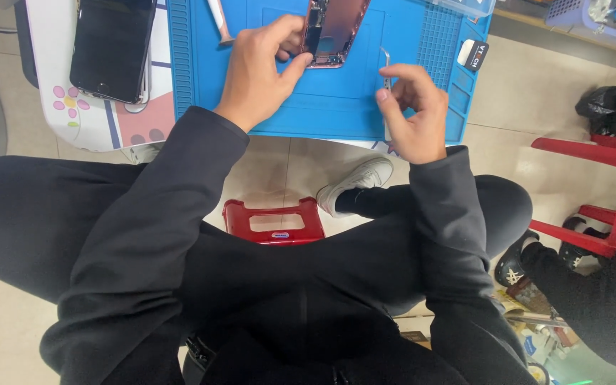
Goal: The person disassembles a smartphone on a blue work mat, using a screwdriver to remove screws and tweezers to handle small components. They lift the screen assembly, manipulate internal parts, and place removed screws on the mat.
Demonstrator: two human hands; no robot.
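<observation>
Pinching tweezers (386,68), right hand (413,107) hovers near mat edge (458,107)

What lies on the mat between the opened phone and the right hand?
Nothing: the head view shows only bare blue mat between the opened phone and the right hand, which holds tweezers.

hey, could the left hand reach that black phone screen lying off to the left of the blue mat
Probably yes. The left hand rests on the opened phone, and nothing lies between it and the black screen.
</observation>
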